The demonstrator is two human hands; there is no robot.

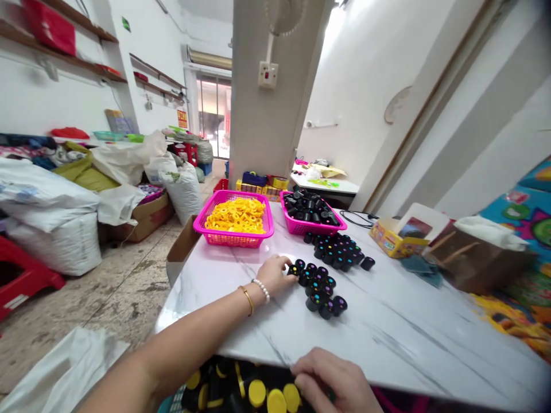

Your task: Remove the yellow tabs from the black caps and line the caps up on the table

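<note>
My left hand (275, 278), with a bead bracelet and a bangle on its wrist, has thumb and fingers closed around a small black cylinder (293, 270) with coloured dots on top. That piece stands at the left end of a cluster of similar black cylinders (321, 281) on the white table. My right hand (338, 378) is at the table's near edge, over a bin of black pieces with yellow discs (276, 400). Its fingers are curled together; a dark bit shows beneath them, too hidden to name.
On the marble-patterned table (387, 321) stand a pink basket (235, 240) of yellow rings and a pink basket (314, 229) of black pieces. More dotted cylinders (340, 252) sit farther back. At right are a yellow box (390, 241) and a brown bag (473, 258).
</note>
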